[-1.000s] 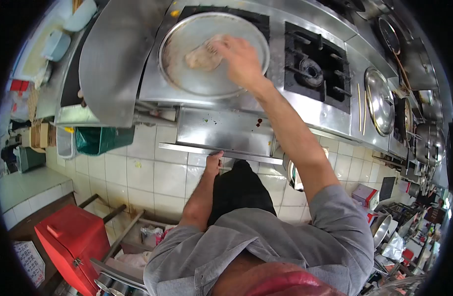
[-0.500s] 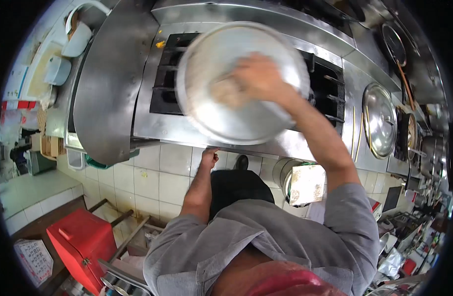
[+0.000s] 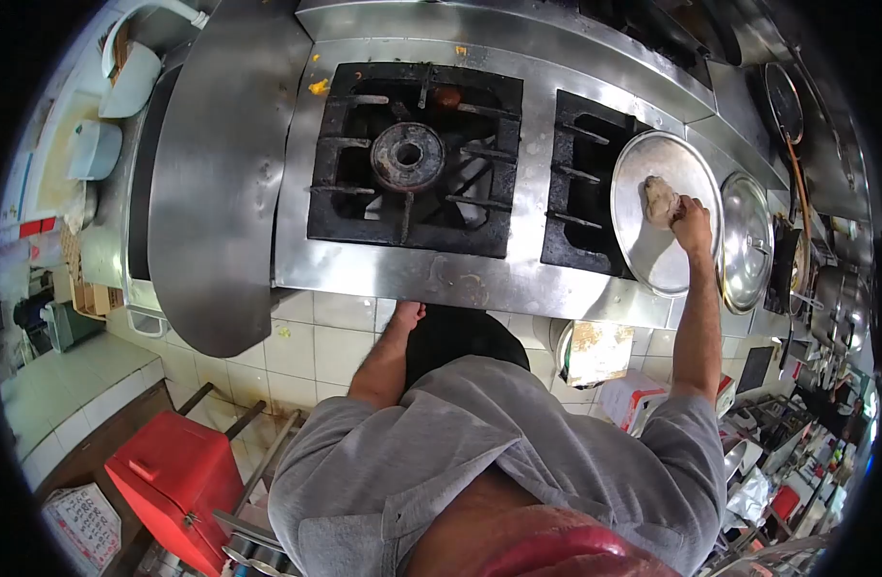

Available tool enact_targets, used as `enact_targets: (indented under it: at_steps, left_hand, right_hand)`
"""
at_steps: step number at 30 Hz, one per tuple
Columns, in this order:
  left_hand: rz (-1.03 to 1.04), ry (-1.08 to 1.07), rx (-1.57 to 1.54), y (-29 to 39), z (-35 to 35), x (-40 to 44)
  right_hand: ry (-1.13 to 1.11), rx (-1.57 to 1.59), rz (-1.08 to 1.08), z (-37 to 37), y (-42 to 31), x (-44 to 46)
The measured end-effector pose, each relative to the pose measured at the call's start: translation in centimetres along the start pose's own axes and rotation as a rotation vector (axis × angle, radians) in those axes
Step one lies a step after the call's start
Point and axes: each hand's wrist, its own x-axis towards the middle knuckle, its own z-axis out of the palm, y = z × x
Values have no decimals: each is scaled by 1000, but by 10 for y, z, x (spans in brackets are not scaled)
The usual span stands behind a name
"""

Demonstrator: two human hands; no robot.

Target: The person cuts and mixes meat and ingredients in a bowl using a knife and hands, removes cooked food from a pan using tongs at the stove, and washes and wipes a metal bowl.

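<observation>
My right hand (image 3: 693,228) is closed at a beige, cloth-like bundle (image 3: 660,202) in the middle of a large round metal lid (image 3: 643,255). The bundle appears to cover the lid's handle, which I cannot see. This lid lies over the right side of the right burner grate (image 3: 580,178). My left hand (image 3: 410,313) is curled at the front edge of the stove (image 3: 364,267), low on its front; whatever its fingers hold is hidden. The left burner (image 3: 408,159) is uncovered, with its round head and black grate showing.
A second metal lid (image 3: 745,240) stands close on the right. To the left rises a curved steel panel (image 3: 215,173). Below the stove's right side is a bin with a square board (image 3: 597,353) on top. A red box (image 3: 176,490) is behind me at left.
My right hand has carried the large lid rightward from above the left burner to the right burner, uncovering the left one. My left hand stays at the stove's front edge.
</observation>
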Motion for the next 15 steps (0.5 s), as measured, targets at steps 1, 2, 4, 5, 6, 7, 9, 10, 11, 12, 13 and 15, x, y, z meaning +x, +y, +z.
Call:
enact_targets:
  at_steps: [1, 2, 4, 5, 6, 7, 9, 10, 11, 12, 13, 15]
  left_hand:
    - [-15, -19, 84, 2, -6, 0]
    - [4, -74, 100, 4, -13, -2]
    - [72, -136, 346, 7, -38, 7]
    - [131, -188, 588, 12, -46, 11]
    - [246, -151, 621, 25, -49, -5]
    - [358, -116, 657, 36, -55, -25]
    - [211, -86, 748, 57, -73, -38]
    - [471, -123, 806, 46, -99, -22]
    - [488, -129, 761, 48, -110, -17]
    - [505, -135, 716, 50, -119, -13]
    - [269, -68, 583, 62, -119, -25]
    - [148, -51, 590, 78, -122, -33]
  right_hand:
    - [1, 6, 10, -1, -2, 2]
    - [28, 70, -6, -4, -4, 7]
    - [180, 178, -161, -42, -26, 15]
    - [310, 211, -142, -70, -57, 21]
    - [451, 299, -143, -105, -94, 24]
    - [564, 380, -159, -139, -130, 25]
    - [741, 480, -257, -177, -176, 32]
    - [760, 510, -290, -191, -198, 30]
    - [783, 621, -369, -191, -212, 33]
    - [809, 626, -447, -190, -225, 30]
    - [825, 568, -477, -185, -235, 24]
    - [625, 596, -411, -184, -248, -8]
